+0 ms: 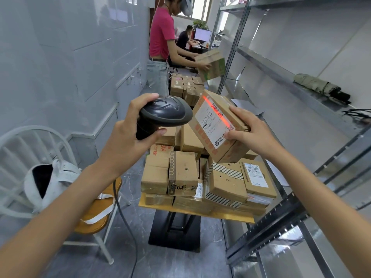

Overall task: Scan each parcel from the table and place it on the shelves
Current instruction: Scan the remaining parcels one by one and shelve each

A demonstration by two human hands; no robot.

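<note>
Currently: left hand (128, 125) fingers clenched round barcode scanner (162, 115); right hand (244, 128) grips cardboard parcel (215, 125), held above the table (192, 211) stack. Red beam crosses label; best keep parcel steady, barcode square to it.

- The print on the held parcel's label (214, 123) is too small to read.
- The scanner's (164, 113) handle is mostly covered by the left hand (128, 135), and its trigger is hidden.
- The right hand's (248, 130) fingers (236, 112) cover part of the parcel's (222, 149) far edge.
- The lower parcels on the table (144, 204) are buried under the stack.
- The shelves (301, 85) run off the right and top edges.
- The chair (30, 137) is cut off at the left.
</note>
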